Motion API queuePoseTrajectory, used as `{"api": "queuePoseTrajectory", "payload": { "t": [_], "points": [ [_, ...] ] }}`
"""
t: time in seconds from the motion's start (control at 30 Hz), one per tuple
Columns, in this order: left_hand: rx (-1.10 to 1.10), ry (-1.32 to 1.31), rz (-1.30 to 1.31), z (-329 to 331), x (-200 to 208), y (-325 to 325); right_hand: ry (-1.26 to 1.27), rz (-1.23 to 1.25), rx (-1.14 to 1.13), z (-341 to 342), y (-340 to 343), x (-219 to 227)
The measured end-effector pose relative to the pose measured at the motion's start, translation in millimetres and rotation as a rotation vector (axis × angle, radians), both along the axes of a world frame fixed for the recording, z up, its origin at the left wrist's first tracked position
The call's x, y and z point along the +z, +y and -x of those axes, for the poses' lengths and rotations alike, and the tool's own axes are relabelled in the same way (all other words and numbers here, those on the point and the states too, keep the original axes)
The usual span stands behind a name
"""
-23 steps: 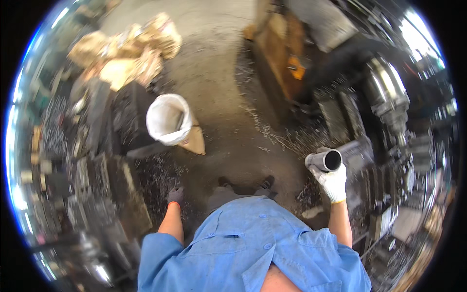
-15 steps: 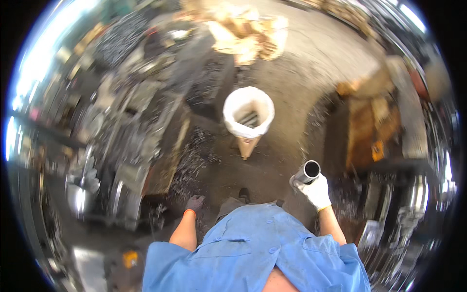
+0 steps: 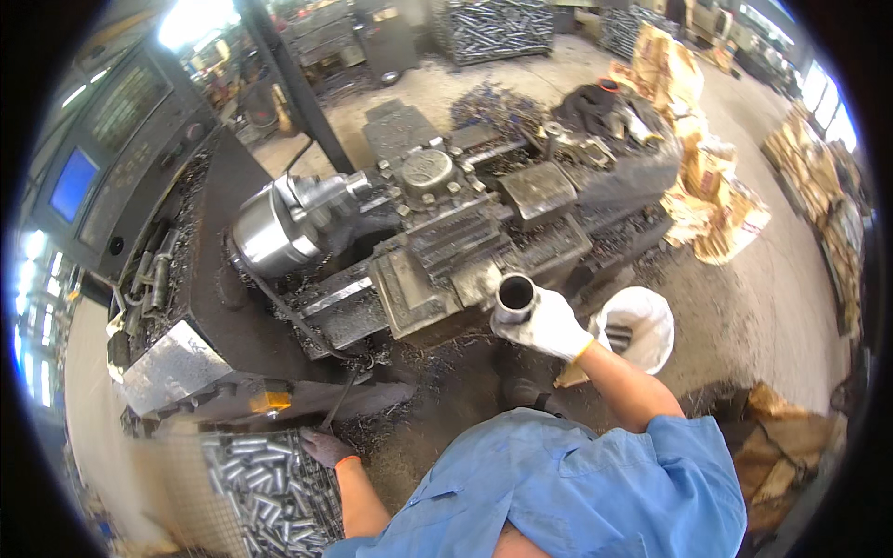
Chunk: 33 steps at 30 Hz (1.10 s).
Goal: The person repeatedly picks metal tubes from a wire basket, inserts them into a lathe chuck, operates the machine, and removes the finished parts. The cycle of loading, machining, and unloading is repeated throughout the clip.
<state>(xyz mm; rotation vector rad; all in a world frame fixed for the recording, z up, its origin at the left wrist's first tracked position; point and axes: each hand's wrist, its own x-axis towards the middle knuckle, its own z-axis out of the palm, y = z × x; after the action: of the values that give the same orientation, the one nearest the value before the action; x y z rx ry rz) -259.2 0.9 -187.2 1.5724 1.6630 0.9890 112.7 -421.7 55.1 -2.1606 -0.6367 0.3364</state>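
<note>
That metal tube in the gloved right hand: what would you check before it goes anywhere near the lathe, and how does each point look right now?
1. Grip on the metal tube: ok. The right hand is closed around its lower part, open end up.
2. Gloves on: ok. The right hand wears a white glove, the left hand a dark one.
3. Left hand clear of the lathe chuck: ok. It sits low by the wire crate of metal parts, well apart from the chuck.
4. Chuck stopped: cannot tell from one picture.
5. Chuck empty: cannot tell; its face is turned away.
6. Lathe bed free of swarf: not ok. Metal chips lie along and below it.
</note>
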Motion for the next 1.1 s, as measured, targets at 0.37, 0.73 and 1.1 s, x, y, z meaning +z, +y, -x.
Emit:
{"api": "queuePoseTrajectory", "payload": {
  "t": [0.37,0.73,1.1],
  "points": [
    [0.059,0.338,-0.15,-10.0,90.9,34.1,-0.032,0.389,0.545,-140.6,41.8,20.7],
    [-0.944,-0.115,-0.307,-274.9,65.8,-47.1,-0.263,-0.038,0.438,-273.5,75.9,131.1],
    [-0.921,0.085,-0.753,-374.6,240.4,-40.3,-0.529,0.448,0.819,-320.9,297.8,114.2]
  ]
}}
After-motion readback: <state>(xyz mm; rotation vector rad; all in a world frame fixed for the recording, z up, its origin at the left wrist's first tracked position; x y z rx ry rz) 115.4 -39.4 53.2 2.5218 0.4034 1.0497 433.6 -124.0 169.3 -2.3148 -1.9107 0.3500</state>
